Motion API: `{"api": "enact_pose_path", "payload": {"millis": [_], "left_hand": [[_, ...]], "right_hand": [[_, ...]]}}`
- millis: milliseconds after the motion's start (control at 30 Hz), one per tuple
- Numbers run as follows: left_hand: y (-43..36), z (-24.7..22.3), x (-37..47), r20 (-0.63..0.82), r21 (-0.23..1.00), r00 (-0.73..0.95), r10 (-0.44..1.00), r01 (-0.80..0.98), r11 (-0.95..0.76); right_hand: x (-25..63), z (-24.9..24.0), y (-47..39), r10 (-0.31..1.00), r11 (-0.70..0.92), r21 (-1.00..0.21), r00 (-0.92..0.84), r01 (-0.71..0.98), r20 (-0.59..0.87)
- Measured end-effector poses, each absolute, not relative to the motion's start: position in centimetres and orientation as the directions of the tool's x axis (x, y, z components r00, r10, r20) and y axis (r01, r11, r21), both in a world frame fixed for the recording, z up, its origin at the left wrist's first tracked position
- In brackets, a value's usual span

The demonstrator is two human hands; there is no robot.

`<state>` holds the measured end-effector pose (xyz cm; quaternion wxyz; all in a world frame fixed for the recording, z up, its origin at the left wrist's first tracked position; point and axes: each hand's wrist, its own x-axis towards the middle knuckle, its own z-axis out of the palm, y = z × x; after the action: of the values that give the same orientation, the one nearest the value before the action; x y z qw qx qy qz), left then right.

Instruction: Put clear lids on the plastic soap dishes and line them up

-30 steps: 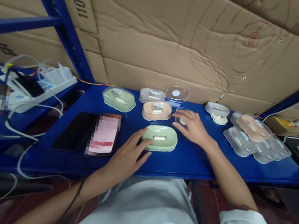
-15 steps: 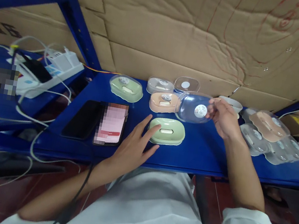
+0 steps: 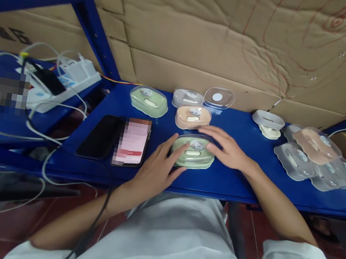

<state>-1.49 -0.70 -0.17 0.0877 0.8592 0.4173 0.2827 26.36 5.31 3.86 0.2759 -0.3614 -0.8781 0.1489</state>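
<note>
A pale green soap dish (image 3: 194,164) rests near the front of the blue table, with a clear lid (image 3: 197,143) bearing a round printed label on top of it. My left hand (image 3: 161,163) has its thumb and fingers spread around the dish's left end. From the right, my right hand (image 3: 231,151) reaches over the lid's far right corner, thumb and fingers against its edge. Whether the lid is fully seated, I cannot tell. Just behind stands a covered peach soap dish (image 3: 193,118).
Another covered green dish (image 3: 149,102), a grey one (image 3: 187,99) and a loose clear lid (image 3: 219,97) line the back. Several covered dishes are piled at the right, a peach one (image 3: 316,145) uppermost. A phone (image 3: 133,142) lies left; white cables and a power strip (image 3: 63,88) lie beyond it.
My right hand has brought the clear lid down and left onto the green soap dish. My left hand has stayed beside the dish.
</note>
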Motion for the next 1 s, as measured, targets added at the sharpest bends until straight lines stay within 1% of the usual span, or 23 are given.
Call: {"api": "enact_pose_path", "payload": {"millis": [67, 167, 233, 333, 433, 533, 700, 833, 900, 1000], "left_hand": [[-0.7, -0.5, -1.6, 0.423, 0.389, 0.485, 0.765, 0.665, -0.637], [-0.7, -0.8, -1.6, 0.425, 0.394, 0.478, 0.769, 0.667, -0.632], [-0.7, -0.9, -1.6, 0.409, 0.39, 0.481, 0.775, 0.676, -0.625], [-0.6, -1.0, -1.5, 0.399, 0.385, 0.481, 0.78, 0.684, -0.619], [-0.5, -0.9, -1.5, 0.41, 0.393, 0.469, 0.782, 0.683, -0.616], [-0.5, -0.8, -1.4, 0.41, 0.394, 0.473, 0.78, 0.679, -0.619], [-0.5, -0.7, -1.4, 0.409, 0.363, 0.495, 0.766, 0.682, -0.635], [-0.5, -0.8, -1.5, 0.431, 0.368, 0.484, 0.762, 0.676, -0.638], [-0.6, -0.7, -1.5, 0.44, 0.376, 0.478, 0.76, 0.671, -0.639], [-0.7, -0.4, -1.6, 0.474, 0.39, 0.455, 0.754, 0.659, -0.643]], "right_hand": [[26.0, 3.5, 5.0, 0.658, 0.748, -0.391, -0.68, 0.537, 0.324], [25.3, 2.7, 4.6, 0.628, 0.778, -0.235, -0.725, 0.582, 0.282], [25.1, 2.4, 4.5, 0.574, 0.818, -0.146, -0.773, 0.556, 0.27], [25.1, 2.2, 4.6, 0.522, 0.85, -0.102, -0.8, 0.517, 0.295], [25.5, 2.0, 5.1, 0.513, 0.856, -0.14, -0.788, 0.497, 0.34], [26.0, 1.8, 5.6, 0.518, 0.855, -0.232, -0.774, 0.463, 0.364], [26.0, 1.7, 5.6, 0.565, 0.822, -0.331, -0.737, 0.464, 0.37], [25.8, 1.5, 5.7, 0.632, 0.769, -0.439, -0.659, 0.465, 0.408], [25.7, 1.2, 5.8, 0.646, 0.757, -0.465, -0.634, 0.46, 0.425], [25.5, 1.0, 5.7, 0.619, 0.778, -0.462, -0.644, 0.426, 0.45]]}}
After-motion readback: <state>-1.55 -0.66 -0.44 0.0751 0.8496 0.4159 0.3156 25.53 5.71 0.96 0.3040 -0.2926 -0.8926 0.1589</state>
